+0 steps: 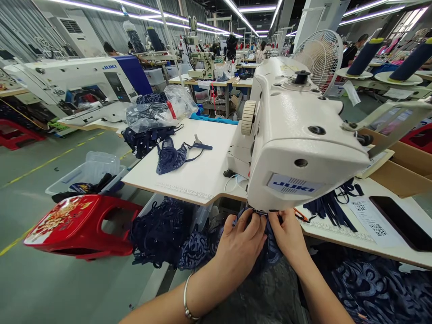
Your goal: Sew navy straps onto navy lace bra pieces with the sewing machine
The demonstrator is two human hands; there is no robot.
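Dark blue patterned garment point(272, 247) at lower centre, under the head of the white sewing machine point(303, 157). Left hand point(241, 238) — fingers bent, bunched on the cloth, holding it. Right hand point(286, 231) just beside, thumb and fingers pinched on the garment's edge; exact fingertip contact partly hidden. Bra point(170, 155) lies on the white table point(216, 139), left of centre. Dark straps point(332, 209) and phone point(403, 222) at right — red stool point(67, 220) lower left.
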